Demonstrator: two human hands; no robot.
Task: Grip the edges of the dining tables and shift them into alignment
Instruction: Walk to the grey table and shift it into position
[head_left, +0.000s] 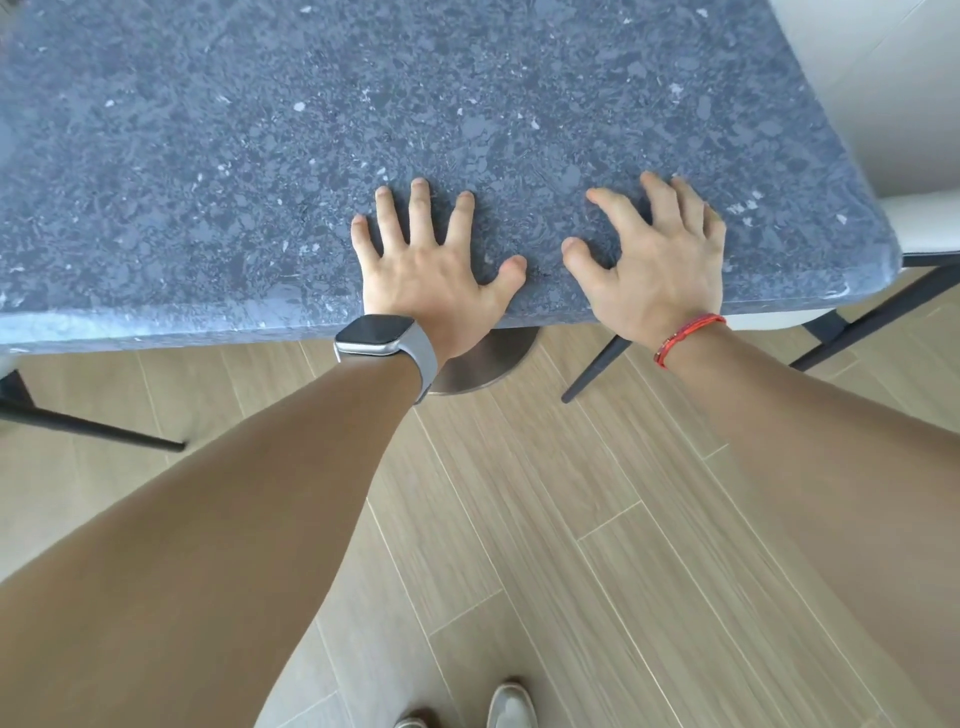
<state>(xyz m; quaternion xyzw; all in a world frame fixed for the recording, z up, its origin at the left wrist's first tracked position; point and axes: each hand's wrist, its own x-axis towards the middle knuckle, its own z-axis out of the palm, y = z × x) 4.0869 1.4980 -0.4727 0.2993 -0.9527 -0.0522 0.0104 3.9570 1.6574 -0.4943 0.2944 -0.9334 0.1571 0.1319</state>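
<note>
Evidently, the left hand (431, 270) and right hand (660, 270) lay flat, fingers spread wide, on the blue-grey speckled stone dining table (260, 156) just inside its near edge, gripping nothing. Judged: positioning stage; next, thumbs should hook under that edge before shifting. No second table was visible, so alignment could not be assessed.
</note>
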